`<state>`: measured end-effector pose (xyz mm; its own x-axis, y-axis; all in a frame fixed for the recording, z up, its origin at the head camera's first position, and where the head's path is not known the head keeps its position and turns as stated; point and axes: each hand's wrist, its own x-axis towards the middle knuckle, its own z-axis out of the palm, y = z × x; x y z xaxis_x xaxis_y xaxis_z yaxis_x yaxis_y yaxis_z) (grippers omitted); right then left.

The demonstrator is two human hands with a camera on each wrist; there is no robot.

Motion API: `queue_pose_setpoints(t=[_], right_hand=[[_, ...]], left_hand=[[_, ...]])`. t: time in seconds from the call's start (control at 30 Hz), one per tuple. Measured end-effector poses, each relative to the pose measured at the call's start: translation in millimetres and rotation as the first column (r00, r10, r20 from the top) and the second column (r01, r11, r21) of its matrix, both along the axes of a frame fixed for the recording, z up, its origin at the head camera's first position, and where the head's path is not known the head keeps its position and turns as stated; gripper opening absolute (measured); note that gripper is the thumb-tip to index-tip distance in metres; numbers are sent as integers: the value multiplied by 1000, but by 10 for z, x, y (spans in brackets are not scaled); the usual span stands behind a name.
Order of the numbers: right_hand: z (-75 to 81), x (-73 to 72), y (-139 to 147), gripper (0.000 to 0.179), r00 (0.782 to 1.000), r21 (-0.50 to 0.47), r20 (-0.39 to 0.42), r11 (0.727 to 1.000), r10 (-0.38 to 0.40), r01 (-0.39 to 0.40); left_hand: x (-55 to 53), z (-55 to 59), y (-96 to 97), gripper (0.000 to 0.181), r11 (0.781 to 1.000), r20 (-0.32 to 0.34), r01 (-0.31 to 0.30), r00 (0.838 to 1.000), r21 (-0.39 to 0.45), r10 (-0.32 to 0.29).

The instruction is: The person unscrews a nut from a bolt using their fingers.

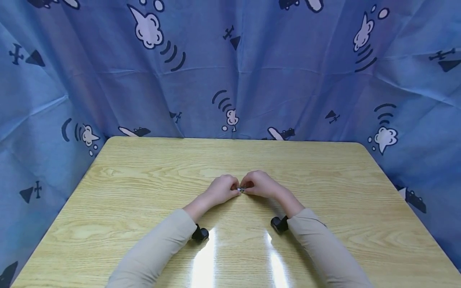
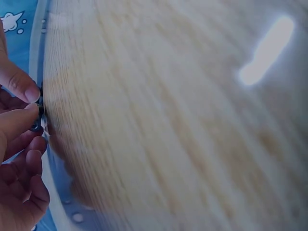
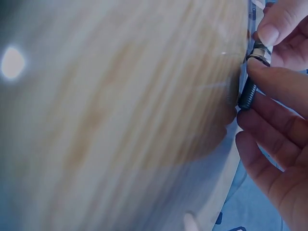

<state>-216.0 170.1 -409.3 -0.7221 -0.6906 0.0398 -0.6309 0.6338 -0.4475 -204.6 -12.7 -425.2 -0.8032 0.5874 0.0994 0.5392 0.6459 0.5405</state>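
My two hands meet above the middle of the table in the head view, fingertips together around a small dark bolt (image 3: pixel 248 94). My left hand (image 1: pixel 223 189) pinches one end of it. From the other side, my right hand (image 1: pixel 261 185) pinches it with thumb and fingers. The right wrist view shows the threaded shank sticking out past my right thumb. Between the two thumbs sits a silver ring-like part (image 3: pixel 261 54); whether it is a nut or a washer, I cannot tell. Fingers mostly cover the bolt in the left wrist view.
A pale wood-grain table (image 1: pixel 144 176) spreads beneath both arms. Blue patterned curtain (image 1: pixel 201 80) hangs behind it and along both sides. Black wrist cameras (image 1: pixel 279 225) sit at the cuffs. Bright light reflections lie on the table's near part.
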Motion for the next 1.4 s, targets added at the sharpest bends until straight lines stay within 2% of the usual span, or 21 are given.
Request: queue_pose_setpoints(t=[0.6, 0.77, 0.9, 1.03, 1.23, 1.4], right_hand=[[-28, -8, -42, 6, 1000, -2, -3, 1000, 13, -13], [5, 5, -45, 7, 1000, -2, 10, 1000, 18, -18], [63, -3, -40, 8, 1000, 4, 16, 1000, 7, -7], [118, -6, -33, 9, 1000, -5, -4, 1000, 9, -9], [147, 25, -41, 11, 999, -22, -25, 999, 34, -35], [219, 64, -40, 11, 996, -46, -65, 997, 56, -59]], left_hand=[[3, -15, -28, 7, 996, 46, -9, 999, 88, 5], [-10, -38, -55, 6, 993, 49, -2, 999, 115, -3], [-41, -6, -57, 6, 990, 62, -5, 998, 140, -4], [-61, 39, -60, 5, 982, 107, -24, 994, 186, 4], [-25, 63, -97, 4, 963, 225, -87, 974, 255, 29], [22, 111, -132, 4, 938, 251, -115, 967, 326, 31]])
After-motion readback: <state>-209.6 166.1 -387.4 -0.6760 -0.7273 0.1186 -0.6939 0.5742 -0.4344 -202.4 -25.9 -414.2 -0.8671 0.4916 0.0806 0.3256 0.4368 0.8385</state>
